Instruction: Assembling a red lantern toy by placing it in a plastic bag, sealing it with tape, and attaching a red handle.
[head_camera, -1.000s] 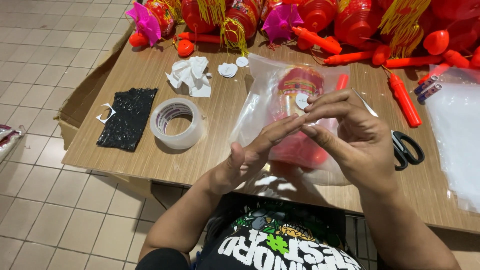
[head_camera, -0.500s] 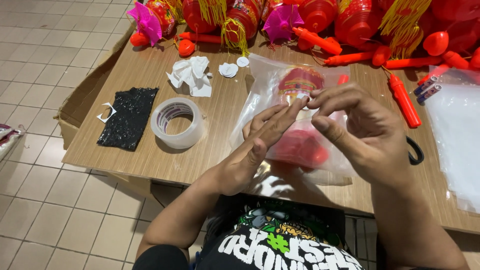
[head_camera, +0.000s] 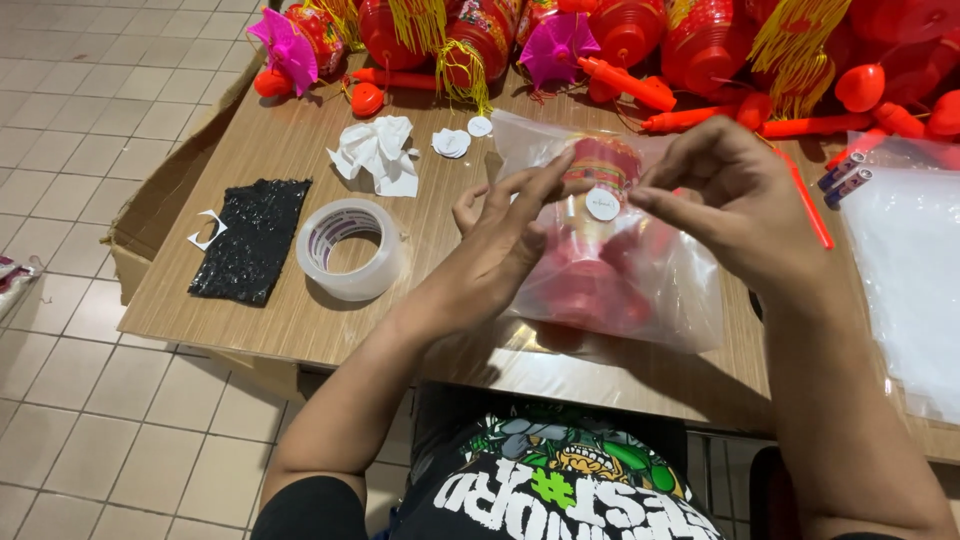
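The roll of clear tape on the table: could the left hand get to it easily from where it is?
Probably yes. The roll of clear tape lies flat on the wooden table, just to the left of the left hand, with bare tabletop between them. The hand is busy at the plastic bag, though.

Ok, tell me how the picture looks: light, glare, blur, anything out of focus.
Head view: even, soft light with faint shadows under the tape roll; mild sheen on the clear bag and on the plastic sheet at the right edge; left hand and right hand slightly soft, the round white sticker readable as a shape only; the red lanterns at the top run strongly saturated.
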